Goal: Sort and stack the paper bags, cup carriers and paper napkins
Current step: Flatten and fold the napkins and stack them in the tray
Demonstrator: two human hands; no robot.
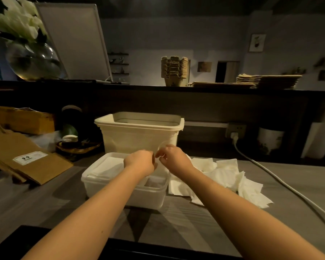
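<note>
Done, apparently: cup carriers (174,72), paper bags (266,81) stacked on ledge (139,87); stacked napkins (109,167) in tub (124,194). Remaining: loose napkins (233,177) beside tub, brown bags (32,166) on counter (45,203). Left hand (141,162), right hand (174,156) over tub, fingers curled; grip unclear.

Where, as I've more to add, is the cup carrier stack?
Head view: the cup carrier stack stands on the back ledge, centre-right, left of the paper bags.

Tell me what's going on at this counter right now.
A person's left grip and right grip meet, fingers curled, over a shallow white tub holding stacked napkins; whether they hold anything is unclear. Loose napkins lie right of the tub. Cup carriers and paper bags sit stacked on the back shelf; more bags lie at left.
</note>
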